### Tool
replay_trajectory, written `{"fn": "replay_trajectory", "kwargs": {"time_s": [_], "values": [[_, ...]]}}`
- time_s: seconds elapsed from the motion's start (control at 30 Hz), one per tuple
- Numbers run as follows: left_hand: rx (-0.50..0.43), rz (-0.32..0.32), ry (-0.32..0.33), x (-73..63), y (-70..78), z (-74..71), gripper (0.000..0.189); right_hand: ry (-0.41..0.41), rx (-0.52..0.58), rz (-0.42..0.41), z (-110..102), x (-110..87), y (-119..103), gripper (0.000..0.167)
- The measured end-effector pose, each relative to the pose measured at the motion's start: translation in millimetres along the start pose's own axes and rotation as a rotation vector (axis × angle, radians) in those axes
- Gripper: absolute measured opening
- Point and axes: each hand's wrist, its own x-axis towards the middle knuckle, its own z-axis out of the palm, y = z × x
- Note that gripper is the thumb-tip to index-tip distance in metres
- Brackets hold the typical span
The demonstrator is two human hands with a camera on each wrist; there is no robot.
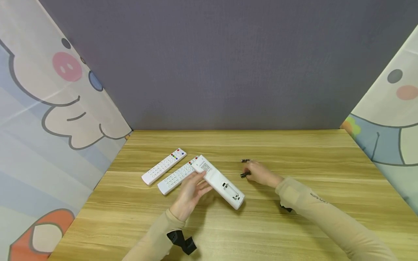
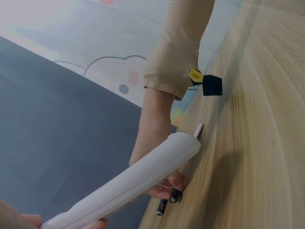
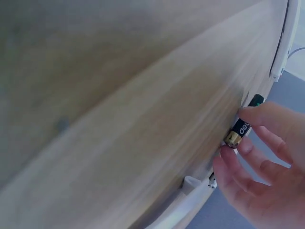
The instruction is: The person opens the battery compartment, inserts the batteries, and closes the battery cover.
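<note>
My left hand (image 1: 189, 197) holds a white remote control (image 1: 217, 181) by its side, back face up and tilted. Its battery compartment (image 1: 231, 191) is uncovered, with metal contacts showing and no battery inside. To the right, my right hand (image 1: 261, 174) pinches a black AA-type battery (image 1: 245, 174) with a gold end between thumb and fingers. In the right wrist view, the battery (image 3: 244, 123) shows white lettering, close over the wooden table. A second black battery (image 1: 246, 160) lies just beyond the right hand's fingers.
Two more white remotes, one farther left (image 1: 164, 166) and one partly behind the held remote (image 1: 176, 177), lie buttons up on the wooden table (image 1: 261, 228). A thin white piece (image 2: 199, 130) shows past the held remote's end. A grey panel (image 1: 235, 72) stands along the table's back edge.
</note>
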Motion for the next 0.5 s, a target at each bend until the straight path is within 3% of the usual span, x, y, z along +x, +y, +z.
{"fn": "replay_trajectory", "kwargs": {"time_s": [0.2,0.5], "values": [[-0.004,-0.017,0.019,-0.4,0.4,-0.3,0.014,0.020,0.042,0.007,0,-3.5,-2,0.014],[0.003,-0.016,0.027,-0.2,0.5,0.1,0.018,0.081,0.173,0.030,-1,-16.1,-10,0.018]]}}
